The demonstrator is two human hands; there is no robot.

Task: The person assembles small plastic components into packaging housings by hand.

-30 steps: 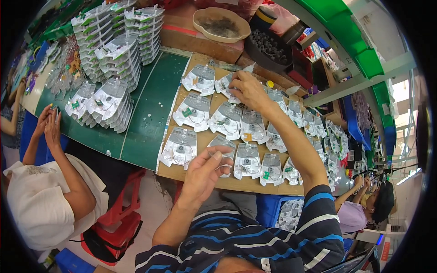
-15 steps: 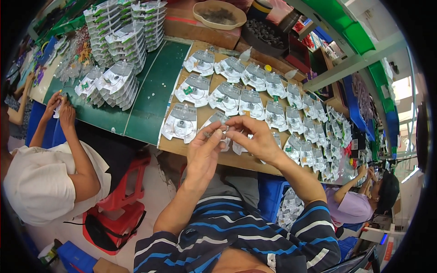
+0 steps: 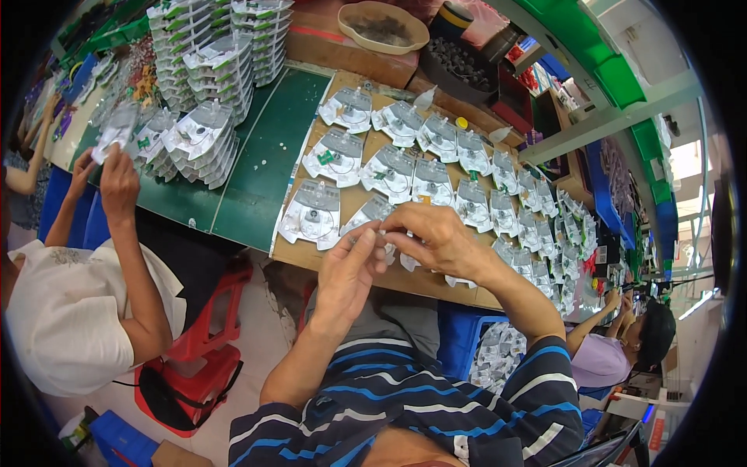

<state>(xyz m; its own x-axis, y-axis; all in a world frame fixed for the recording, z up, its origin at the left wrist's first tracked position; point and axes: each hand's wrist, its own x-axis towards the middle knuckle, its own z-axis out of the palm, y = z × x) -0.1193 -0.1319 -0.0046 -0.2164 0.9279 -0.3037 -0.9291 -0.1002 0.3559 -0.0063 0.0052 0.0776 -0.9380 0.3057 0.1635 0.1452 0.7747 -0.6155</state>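
Note:
My left hand [image 3: 348, 272] and my right hand [image 3: 437, 240] meet above the front edge of the work table, fingertips close together. Both are closed in a pinch around something small and greyish that I cannot make out. Beyond them, rows of clear and silvery plastic housings [image 3: 390, 171] lie on a brown board [image 3: 302, 251]. Many have a thin wire and a dark round part inside, and some carry a small green circuit board [image 3: 324, 157]. One housing [image 3: 369, 212] lies just behind my fingers, partly covered by them.
Tall stacks of similar housings [image 3: 204, 144] stand on the green table [image 3: 249, 148] at left. Behind the board are a tan tray [image 3: 383, 48] and a dark bowl of small parts [image 3: 459, 66]. A blue crate [image 3: 459, 331] sits below. Co-workers sit left and right.
My hands stay together, the right one turned slightly more over the fingertips. At left, the co-worker's hands have lifted a clear plastic piece. The view has shifted slightly.

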